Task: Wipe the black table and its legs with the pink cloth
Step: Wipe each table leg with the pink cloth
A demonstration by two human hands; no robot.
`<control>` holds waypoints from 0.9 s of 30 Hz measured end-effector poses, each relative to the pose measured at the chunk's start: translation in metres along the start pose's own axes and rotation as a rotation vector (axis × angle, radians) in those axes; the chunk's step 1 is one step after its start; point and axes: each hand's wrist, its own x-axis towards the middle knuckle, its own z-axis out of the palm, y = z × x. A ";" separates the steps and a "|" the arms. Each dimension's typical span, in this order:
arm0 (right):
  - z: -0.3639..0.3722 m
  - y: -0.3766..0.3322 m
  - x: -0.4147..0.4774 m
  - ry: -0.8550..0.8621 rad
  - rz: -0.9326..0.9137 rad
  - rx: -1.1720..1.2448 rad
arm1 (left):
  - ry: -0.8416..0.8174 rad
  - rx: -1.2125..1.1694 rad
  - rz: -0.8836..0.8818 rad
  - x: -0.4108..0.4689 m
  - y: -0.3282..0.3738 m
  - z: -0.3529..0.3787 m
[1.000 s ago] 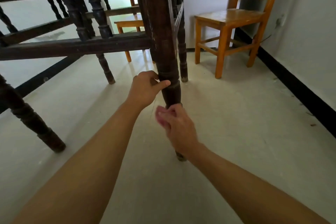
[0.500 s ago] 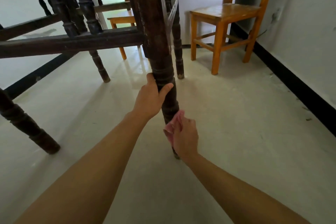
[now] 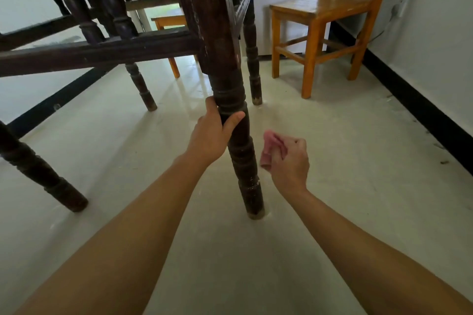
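The black table's near turned leg stands upright in the middle of the view, its foot on the pale floor. My left hand grips this leg just below its ringed section, thumb across the front. The pink cloth is bunched in my right hand, which holds it a short way to the right of the leg, not touching the wood. A dark stretcher rail runs left from the leg. Other dark legs stand to the left and behind.
A yellow wooden chair stands at the back right by the wall. A second small yellow stool shows behind the table. A black skirting strip runs along the right wall. Pale floor spreads to the right of the leg.
My right hand has come off the leg with the pink cloth and moved to the right. My left hand keeps its grip on the leg. The view has shifted closer.
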 end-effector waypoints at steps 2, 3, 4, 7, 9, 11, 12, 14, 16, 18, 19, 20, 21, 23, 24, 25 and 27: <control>0.007 -0.013 -0.008 0.011 -0.073 0.041 | -0.004 -0.006 -0.003 0.001 -0.002 0.000; 0.014 -0.012 -0.019 -0.028 -0.157 0.018 | -0.009 -0.011 -0.005 0.002 -0.002 -0.001; 0.023 -0.005 -0.034 -0.087 -0.242 -0.032 | -0.017 -0.014 -0.006 0.002 -0.003 -0.001; 0.041 0.025 -0.077 -0.397 -0.290 -0.290 | -0.036 -0.016 -0.008 0.002 -0.001 -0.003; 0.039 0.039 -0.082 -0.442 -0.189 -0.290 | -0.029 -0.011 -0.008 0.001 -0.001 -0.004; 0.032 0.042 -0.068 -0.338 -0.172 -0.198 | -0.011 -0.008 0.004 0.001 -0.003 -0.003; 0.028 0.040 -0.058 -0.280 -0.169 -0.154 | -0.010 -0.012 0.008 0.001 -0.005 -0.001; 0.020 0.036 -0.034 -0.182 -0.092 -0.081 | -0.031 -0.021 0.003 -0.002 -0.009 0.005; 0.013 0.034 -0.008 -0.066 0.064 -0.048 | -0.047 -0.027 -0.010 -0.004 -0.010 0.011; 0.009 0.036 0.013 -0.010 0.174 -0.056 | -0.048 -0.039 -0.015 -0.003 -0.011 0.013; 0.012 0.037 0.017 -0.027 0.202 -0.052 | -0.052 -0.040 -0.013 -0.002 -0.011 0.014; 0.019 0.038 0.014 -0.071 0.215 -0.038 | -0.054 -0.040 -0.010 -0.001 -0.011 0.014; 0.028 0.037 0.005 -0.116 0.194 -0.048 | -0.054 -0.037 -0.007 -0.001 -0.011 0.014; 0.047 0.043 -0.031 -0.170 0.136 -0.093 | -0.047 -0.028 -0.005 -0.002 -0.012 0.015; 0.052 0.047 -0.054 -0.181 0.140 -0.085 | -0.045 -0.026 -0.008 -0.002 -0.012 0.015; 0.053 0.049 -0.076 -0.233 0.159 -0.060 | -0.042 -0.025 -0.012 -0.003 -0.012 0.015; 0.054 0.053 -0.110 -0.455 0.126 -0.053 | -0.036 -0.026 -0.022 -0.003 -0.012 0.015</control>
